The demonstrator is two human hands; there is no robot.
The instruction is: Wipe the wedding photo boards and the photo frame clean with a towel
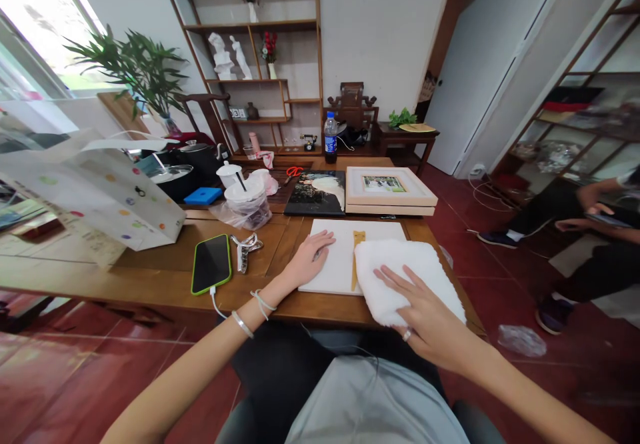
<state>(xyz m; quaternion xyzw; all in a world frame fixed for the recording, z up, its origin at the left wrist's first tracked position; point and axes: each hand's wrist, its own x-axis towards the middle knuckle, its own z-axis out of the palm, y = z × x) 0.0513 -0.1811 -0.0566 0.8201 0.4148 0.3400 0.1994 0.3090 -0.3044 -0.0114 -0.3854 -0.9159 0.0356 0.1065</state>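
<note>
My left hand [309, 257] lies open and palm down on the left part of a white board [327, 277], fingers stretched out. A narrow tan flat piece [358, 251], wider at its far end, lies on the board; its kind I cannot make out. Over the board's right part and the table beside it lies a folded, fluffy white towel [435, 264], partly covering the tan piece. My right hand [420, 307] has hold of the towel's near side, fingers on top and the thumb at its near edge, partly hidden.
Behind the board lie a dark picture panel [315, 194] and stacked pale frames [390, 191]. A bottle [331, 139] stands further back. To the left are a charging phone [212, 264], a bagged cup [247, 201] and a paper bag [135, 197]. Another person's hands [587, 214] show at right.
</note>
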